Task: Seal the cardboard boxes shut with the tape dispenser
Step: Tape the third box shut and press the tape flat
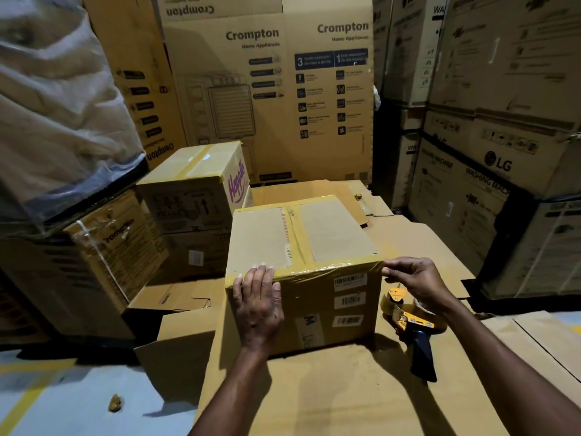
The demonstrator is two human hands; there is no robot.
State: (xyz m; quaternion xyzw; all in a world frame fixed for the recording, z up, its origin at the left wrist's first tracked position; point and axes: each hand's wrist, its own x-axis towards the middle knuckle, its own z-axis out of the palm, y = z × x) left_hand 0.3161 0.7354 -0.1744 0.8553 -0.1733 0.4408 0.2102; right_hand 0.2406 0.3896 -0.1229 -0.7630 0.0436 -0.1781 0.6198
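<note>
A brown cardboard box [314, 234] stands on flattened cardboard in front of me, its flaps shut. Yellowish tape [327, 268] runs along its seams and its front top edge. My left hand [259, 300] lies flat over the box's front left edge, fingers straight, pressing the tape down. My right hand [415, 281] is at the front right corner, its fingertips pinching the tape's end there. The yellow and blue tape dispenser [415, 325] lies on the cardboard to the right of the box, under my right wrist, and neither hand holds it.
A smaller taped box [191, 180] sits on other boxes at the back left. Tall Crompton cartons [267, 89] wall the back, and LG cartons [503, 152] are stacked on the right. A plastic-wrapped stack [56, 105] stands at left. Flattened cardboard [345, 388] covers the floor [47, 398].
</note>
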